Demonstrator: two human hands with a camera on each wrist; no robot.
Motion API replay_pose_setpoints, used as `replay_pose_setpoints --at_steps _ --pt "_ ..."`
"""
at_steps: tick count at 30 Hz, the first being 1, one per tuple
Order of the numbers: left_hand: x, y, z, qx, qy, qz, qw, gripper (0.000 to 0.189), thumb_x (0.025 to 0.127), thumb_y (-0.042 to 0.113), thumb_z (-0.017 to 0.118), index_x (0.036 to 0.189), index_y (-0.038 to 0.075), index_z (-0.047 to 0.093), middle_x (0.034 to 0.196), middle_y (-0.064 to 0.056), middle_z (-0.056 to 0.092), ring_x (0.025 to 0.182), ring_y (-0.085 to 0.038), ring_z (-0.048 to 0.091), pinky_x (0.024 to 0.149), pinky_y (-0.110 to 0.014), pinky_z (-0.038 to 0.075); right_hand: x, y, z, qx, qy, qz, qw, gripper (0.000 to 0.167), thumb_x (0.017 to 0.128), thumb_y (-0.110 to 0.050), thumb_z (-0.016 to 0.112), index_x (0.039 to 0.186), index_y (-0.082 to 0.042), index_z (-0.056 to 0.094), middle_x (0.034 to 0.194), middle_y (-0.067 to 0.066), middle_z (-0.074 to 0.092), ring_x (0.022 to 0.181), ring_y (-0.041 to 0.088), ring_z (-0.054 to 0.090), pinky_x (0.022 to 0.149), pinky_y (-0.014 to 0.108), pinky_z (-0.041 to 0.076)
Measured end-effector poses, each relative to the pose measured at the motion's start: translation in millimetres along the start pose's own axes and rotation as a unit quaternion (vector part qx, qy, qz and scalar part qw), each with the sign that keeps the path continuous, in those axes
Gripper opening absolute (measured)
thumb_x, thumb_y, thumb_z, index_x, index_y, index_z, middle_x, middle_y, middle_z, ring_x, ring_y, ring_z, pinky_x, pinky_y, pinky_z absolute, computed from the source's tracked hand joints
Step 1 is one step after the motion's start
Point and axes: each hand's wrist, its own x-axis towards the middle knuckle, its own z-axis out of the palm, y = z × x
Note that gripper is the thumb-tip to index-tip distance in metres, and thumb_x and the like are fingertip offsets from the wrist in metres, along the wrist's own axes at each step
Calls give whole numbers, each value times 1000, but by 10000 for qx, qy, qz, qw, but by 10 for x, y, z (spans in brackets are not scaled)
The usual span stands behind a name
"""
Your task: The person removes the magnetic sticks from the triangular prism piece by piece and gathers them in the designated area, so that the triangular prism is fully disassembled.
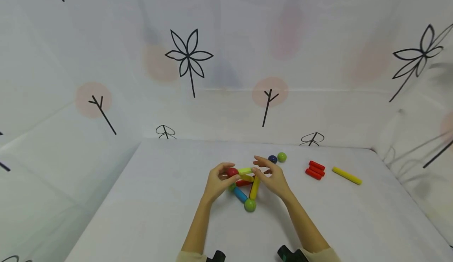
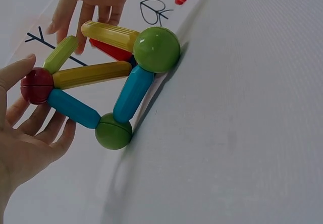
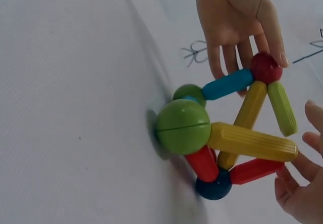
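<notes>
A frame of rods and balls stands on the table between both hands. My left hand (image 1: 216, 181) pinches the red ball (image 2: 37, 86) at its top between thumb and fingers. From that ball extend a light green rod (image 3: 282, 108), a yellow rod (image 2: 93, 75) and a blue rod (image 2: 74, 108). Lower down are two green balls (image 1: 250, 205), another blue rod (image 1: 240, 194) and a dark blue ball (image 3: 214, 185) with red rods (image 3: 256, 170). My right hand (image 1: 276, 179) has loosely bent fingers close to the free ends of the light green rod and another yellow rod (image 3: 252, 141).
Behind the right hand lie a loose dark blue ball (image 1: 272, 159) and a loose green ball (image 1: 282, 157). Farther right are red rods (image 1: 315, 170) side by side and a long yellow rod (image 1: 347, 175). A patterned cloth wall (image 1: 226, 112) rises behind the white table (image 1: 152, 214).
</notes>
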Motion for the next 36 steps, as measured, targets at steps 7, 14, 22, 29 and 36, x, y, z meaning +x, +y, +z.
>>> replay_pose_setpoints --at_steps 7,14,22,29,36 --pt "-19 -42 -52 -254 -36 -44 9997 34 84 2 67 115 -9 59 111 -23 63 99 -31 59 81 -27 51 39 -81 65 -25 -542 -213 9983 42 86 -12 67 126 -2 57 110 15 67 104 31 58 82 42 48" --pt "-17 -85 -61 -382 -61 -62 9992 33 82 0 68 113 -9 61 110 -23 63 99 -30 60 78 -20 50 38 -73 104 191 -720 95 9972 38 85 -17 70 118 -1 63 108 15 66 88 21 53 80 36 43" --pt "-16 -82 -65 -413 -69 -90 9991 33 83 1 68 113 -9 61 110 -23 63 101 -32 60 77 -20 50 -2 -382 69 122 -471 255 9985 31 81 -8 72 108 7 65 86 12 63 72 21 49 65 25 39" --pt "-19 -75 -69 -377 -102 -104 9992 33 83 1 68 113 -9 61 109 -23 63 101 -33 60 77 -20 50 -35 -527 53 114 -333 297 9989 28 80 -5 73 104 8 66 93 19 66 82 32 51 76 39 41" --pt "-23 -73 -67 -340 -96 -119 9993 34 82 2 69 113 -11 60 110 -23 63 100 -31 60 77 -20 50 -50 -536 73 149 -61 352 9993 22 79 -4 73 97 8 67 91 18 66 86 29 52 81 43 41"
